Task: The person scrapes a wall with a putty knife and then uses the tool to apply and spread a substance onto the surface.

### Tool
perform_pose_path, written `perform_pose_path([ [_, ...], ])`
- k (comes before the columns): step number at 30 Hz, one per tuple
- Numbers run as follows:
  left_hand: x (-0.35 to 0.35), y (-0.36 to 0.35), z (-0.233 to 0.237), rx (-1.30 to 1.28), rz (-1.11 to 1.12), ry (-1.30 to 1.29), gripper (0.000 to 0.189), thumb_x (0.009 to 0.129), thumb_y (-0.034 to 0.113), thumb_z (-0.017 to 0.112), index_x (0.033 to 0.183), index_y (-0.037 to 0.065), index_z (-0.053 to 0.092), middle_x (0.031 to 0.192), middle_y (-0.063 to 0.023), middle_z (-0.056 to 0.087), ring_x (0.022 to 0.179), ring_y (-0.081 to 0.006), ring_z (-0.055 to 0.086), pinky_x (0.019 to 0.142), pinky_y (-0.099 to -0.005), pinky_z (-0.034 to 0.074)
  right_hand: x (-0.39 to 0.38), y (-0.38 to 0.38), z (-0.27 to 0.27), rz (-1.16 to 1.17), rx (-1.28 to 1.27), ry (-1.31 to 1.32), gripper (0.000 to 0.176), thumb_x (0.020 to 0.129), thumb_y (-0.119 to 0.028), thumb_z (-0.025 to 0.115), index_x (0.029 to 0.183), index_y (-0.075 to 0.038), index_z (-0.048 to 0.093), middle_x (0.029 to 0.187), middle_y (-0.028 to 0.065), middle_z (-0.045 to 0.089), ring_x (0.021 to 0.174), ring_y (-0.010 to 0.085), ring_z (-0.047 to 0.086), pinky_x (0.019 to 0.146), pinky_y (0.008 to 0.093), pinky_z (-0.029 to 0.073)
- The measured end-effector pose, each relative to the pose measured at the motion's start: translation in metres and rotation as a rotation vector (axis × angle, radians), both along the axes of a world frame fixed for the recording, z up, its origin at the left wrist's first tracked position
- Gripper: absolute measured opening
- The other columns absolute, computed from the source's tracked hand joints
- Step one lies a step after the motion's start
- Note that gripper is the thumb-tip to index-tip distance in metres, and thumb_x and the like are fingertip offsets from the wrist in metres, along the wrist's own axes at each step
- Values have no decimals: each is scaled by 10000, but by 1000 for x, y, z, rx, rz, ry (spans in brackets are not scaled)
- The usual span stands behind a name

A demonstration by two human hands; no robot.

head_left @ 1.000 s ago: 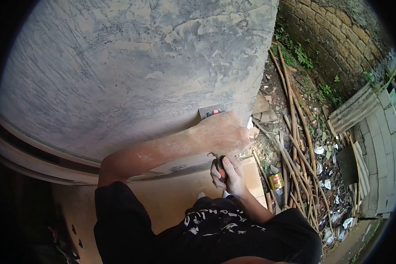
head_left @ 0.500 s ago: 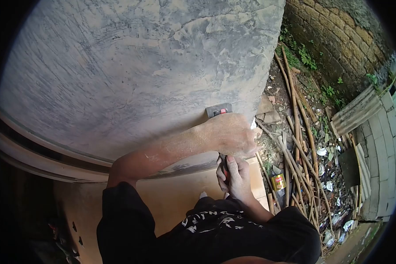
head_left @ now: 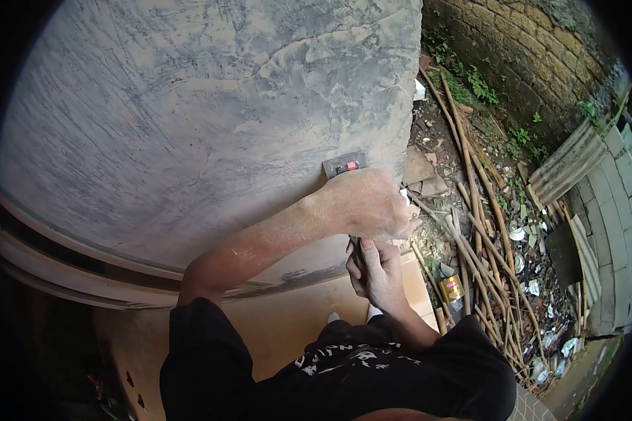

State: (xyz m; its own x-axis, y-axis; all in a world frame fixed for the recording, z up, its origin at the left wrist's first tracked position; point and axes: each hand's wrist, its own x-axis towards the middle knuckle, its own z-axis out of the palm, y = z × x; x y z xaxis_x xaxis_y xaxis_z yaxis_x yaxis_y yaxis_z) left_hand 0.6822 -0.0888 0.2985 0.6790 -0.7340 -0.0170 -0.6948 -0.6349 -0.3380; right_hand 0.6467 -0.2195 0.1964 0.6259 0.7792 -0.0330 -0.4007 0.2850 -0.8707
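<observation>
My left hand [head_left: 372, 202], coated in pale dust, is closed at the end of an arm reaching across from the left. Just beyond its knuckles shows the dark, wide blade of a putty knife [head_left: 344, 165] with a red label, lying against the plastered wall [head_left: 260, 105]. The putty knife's handle is hidden under that hand. Below and close to it, my right hand [head_left: 379, 272] is wrapped round a dark handle [head_left: 359, 258], thumb along the top. The far end of this handled tool disappears behind my left hand. Grey-white smears and scratch marks cover the wall.
Tan tiled floor [head_left: 274, 323] lies beneath me. To the right are bamboo poles [head_left: 470, 175], rubble and a yellow packet [head_left: 452, 288]. A mossy brick wall [head_left: 519, 49] and a corrugated sheet [head_left: 569, 163] stand beyond. A dark ledge groove [head_left: 84, 261] runs along the wall's base.
The view has shifted slightly, and the wall edge sits further left. My left hand and the blade appear a little higher, with the blade tilted more. Both hands keep their grips.
</observation>
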Motion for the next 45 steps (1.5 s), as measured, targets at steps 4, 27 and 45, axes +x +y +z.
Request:
perform_pose_path([
  [4,0,0,-16,-135,-28,-61,136,783,218,593,803,87,626,500,-25,534,492,-212,601,425,-349,455,-8,-7,0,-41,-27,42,362,997,-325,401,888,3,510,527,2,404,349,63,336,319,201,254],
  [27,18,-14,-21,-81,19,-128,262,752,243,604,529,115,553,487,-34,555,472,-209,605,451,-326,475,17,-19,-6,20,18,65,425,993,-389,380,859,-5,500,484,-6,354,300,63,273,274,208,185],
  [45,-8,-36,5,-458,-16,-412,274,803,186,628,565,93,530,546,-16,539,601,-163,548,572,-297,464,16,-13,-22,-365,-43,-570,311,921,-75,543,1179,9,390,652,24,510,424,62,443,383,203,322],
])
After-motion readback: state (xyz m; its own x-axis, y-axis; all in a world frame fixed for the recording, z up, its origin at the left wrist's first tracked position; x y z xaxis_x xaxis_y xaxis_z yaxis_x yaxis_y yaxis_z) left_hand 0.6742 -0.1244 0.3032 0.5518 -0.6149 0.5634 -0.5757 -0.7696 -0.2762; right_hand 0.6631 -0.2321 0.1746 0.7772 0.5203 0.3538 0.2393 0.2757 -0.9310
